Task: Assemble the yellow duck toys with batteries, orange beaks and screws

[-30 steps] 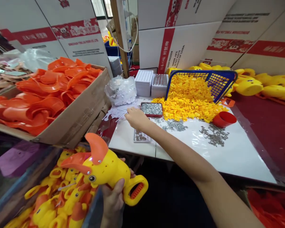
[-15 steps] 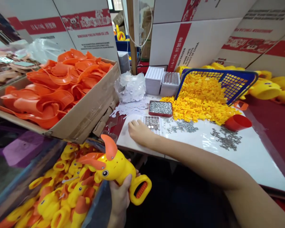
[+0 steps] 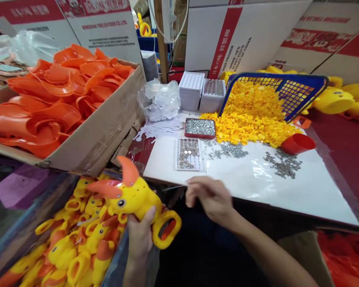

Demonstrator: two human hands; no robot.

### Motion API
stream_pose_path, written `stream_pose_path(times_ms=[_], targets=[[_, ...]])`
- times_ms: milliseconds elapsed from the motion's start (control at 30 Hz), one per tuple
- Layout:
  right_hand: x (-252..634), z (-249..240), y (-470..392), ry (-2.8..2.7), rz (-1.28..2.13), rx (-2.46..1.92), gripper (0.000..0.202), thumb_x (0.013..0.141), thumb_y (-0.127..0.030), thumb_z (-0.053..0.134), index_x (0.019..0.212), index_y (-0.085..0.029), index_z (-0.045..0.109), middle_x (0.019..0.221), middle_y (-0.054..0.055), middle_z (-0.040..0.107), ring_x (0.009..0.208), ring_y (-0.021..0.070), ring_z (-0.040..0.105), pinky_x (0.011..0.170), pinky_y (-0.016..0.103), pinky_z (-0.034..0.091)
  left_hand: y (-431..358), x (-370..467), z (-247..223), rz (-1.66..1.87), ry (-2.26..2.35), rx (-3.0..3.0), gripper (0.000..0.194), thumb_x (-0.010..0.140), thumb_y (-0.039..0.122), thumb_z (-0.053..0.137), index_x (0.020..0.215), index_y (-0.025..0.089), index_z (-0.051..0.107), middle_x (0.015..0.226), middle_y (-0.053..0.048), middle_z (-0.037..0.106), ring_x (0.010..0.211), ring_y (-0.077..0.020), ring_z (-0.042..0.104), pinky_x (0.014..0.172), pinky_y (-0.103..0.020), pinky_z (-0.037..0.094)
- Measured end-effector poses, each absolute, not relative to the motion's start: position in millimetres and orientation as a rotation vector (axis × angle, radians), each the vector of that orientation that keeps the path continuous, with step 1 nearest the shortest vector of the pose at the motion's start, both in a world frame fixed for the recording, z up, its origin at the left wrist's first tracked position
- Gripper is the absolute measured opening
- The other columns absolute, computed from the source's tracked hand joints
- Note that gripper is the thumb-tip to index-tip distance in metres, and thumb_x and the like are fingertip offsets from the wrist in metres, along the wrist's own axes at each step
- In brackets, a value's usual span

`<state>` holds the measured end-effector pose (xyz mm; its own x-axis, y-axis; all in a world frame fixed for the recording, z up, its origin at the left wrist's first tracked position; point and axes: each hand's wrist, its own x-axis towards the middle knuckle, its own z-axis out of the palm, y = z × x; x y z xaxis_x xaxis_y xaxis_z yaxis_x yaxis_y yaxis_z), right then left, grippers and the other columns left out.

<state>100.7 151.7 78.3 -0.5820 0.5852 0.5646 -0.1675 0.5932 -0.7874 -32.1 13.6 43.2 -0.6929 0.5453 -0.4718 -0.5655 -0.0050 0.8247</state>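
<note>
In the head view, the right hand [image 3: 211, 197] has drawn back from beside the tray [image 3: 189, 154] to the near edge of the table [image 3: 242, 179], leaving the tray in full sight. Its fingers are curled in, the thumb close to the index finger. A thin pale sliver [image 3: 175, 187] shows by the fingertips, but blur hides whether they grip it.

The left hand [image 3: 140, 237] is closed around the body of a yellow toy [image 3: 139, 201], thumb across the near side. The toy is held in the air to the left of the right hand, well apart from it, orange flaps up and to the left, loop handle to the lower right. Below and left of it is a bin [image 3: 116, 259] of similar toys [image 3: 62, 251].

On the table, the tray holds small round discs. Behind it stands a tin [image 3: 200, 136] of silver bits; white strips [image 3: 164, 130] lie to the left, under a clear bag [image 3: 161, 99]. To the right, yellow pieces [image 3: 251, 129] spill from a tipped blue basket [image 3: 299, 95] beside a red cup [image 3: 299, 144].
</note>
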Motion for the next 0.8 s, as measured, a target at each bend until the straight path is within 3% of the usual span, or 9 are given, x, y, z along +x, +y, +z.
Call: stream_pose_path(times_ms=[67,167,267,467,667,800], targets=[[123,92,141,-1.524,1.413,-0.456,0.021,0.105,-0.02,0.045,0.114,-0.026,0.063,0.073,-0.001,0.075,0.065,0.0136,0.073,0.063,0.026,0.058,8,-17,47,1.608,1.406,0.013,0.079,0.055,0.041,0.096,0.121,0.018,0.059,0.09,-0.007,0.077,0.069,-0.0257,0.075,0.062,-0.036,0.064],[150,100,130,-1.205,1.6,-0.543,0.006,0.096,-0.027,0.064,0.095,-0.024,0.069,0.072,0.0,0.076,0.073,0.017,0.075,0.07,0.031,0.062,8,16,53,1.405,1.272,0.012,0.075,0.058,0.042,0.095,0.118,0.017,0.056,0.087,-0.007,0.076,0.066,-0.0244,0.074,0.062,-0.036,0.063],[172,94,129,-1.047,1.73,-0.531,0.007,0.088,-0.026,0.076,0.087,-0.025,0.068,0.063,-0.003,0.073,0.059,0.014,0.069,0.056,0.025,0.057,19,50,57,1.291,1.165,0.059,0.076,0.059,0.04,0.095,0.119,0.02,0.052,0.087,-0.004,0.074,0.068,-0.0219,0.073,0.065,-0.036,0.063],[222,88,142,-1.053,1.622,-0.516,0.007,0.091,-0.032,0.07,0.086,-0.027,0.068,0.056,-0.003,0.071,0.052,0.0164,0.067,0.052,0.028,0.057,54,91,59,1.201,1.074,0.272,0.068,0.064,0.035,0.092,0.117,0.022,0.051,0.097,-0.004,0.071,0.075,-0.0179,0.07,0.069,-0.032,0.062],[248,81,152,-0.773,1.509,-0.876,0.012,0.078,-0.021,0.062,0.068,-0.021,0.055,0.047,-0.006,0.062,0.046,0.0137,0.063,0.051,0.025,0.056,83,127,64,1.168,1.056,0.22,0.073,0.064,0.041,0.091,0.12,0.023,0.048,0.098,-0.004,0.071,0.07,-0.0197,0.072,0.067,-0.037,0.064],[261,73,170,-0.761,1.623,-0.956,0.012,0.07,-0.02,0.06,0.082,-0.021,0.057,0.054,-0.004,0.066,0.052,0.0157,0.066,0.05,0.025,0.056,95,139,71,1.186,1.107,0.208,0.072,0.064,0.042,0.09,0.118,0.021,0.048,0.101,-0.006,0.072,0.071,-0.0225,0.075,0.066,-0.038,0.065]])
